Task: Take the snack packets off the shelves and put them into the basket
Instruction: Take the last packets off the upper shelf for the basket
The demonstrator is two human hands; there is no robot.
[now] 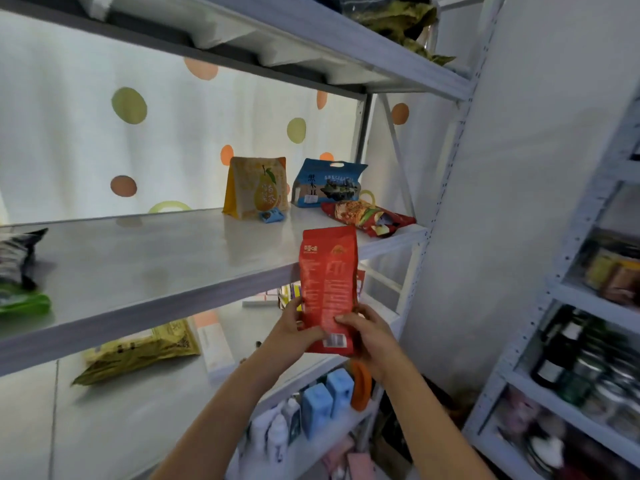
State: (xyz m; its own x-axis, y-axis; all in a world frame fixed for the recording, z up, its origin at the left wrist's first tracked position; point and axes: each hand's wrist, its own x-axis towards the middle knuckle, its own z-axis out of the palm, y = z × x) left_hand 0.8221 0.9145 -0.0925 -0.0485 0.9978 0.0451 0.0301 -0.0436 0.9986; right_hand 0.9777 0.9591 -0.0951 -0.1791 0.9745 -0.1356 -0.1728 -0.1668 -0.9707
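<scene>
From the head camera, both hands hold one red snack packet (328, 289) upright in front of the middle shelf (145, 265), its printed back facing the camera. The left hand (294, 332) grips the packet's lower left edge, thumb across the back near the barcode; the right hand (365, 332) grips the lower right corner, fingers (346, 320) curled round onto the back. The packet is clear of the shelf, held just before its front edge.

On the middle shelf behind it stand a yellow pear-print pouch (256, 188) and a blue pouch with a handle cut-out (325, 183), a small blue sachet (272, 215) lies at the pear pouch's foot, and a red chip bag (369, 216) lies flat near the right end. At the far left lie a black-and-white packet (19, 258) and a green packet (24, 301). A yellow-green packet (138, 351) lies on the shelf below. No basket is in view.
</scene>
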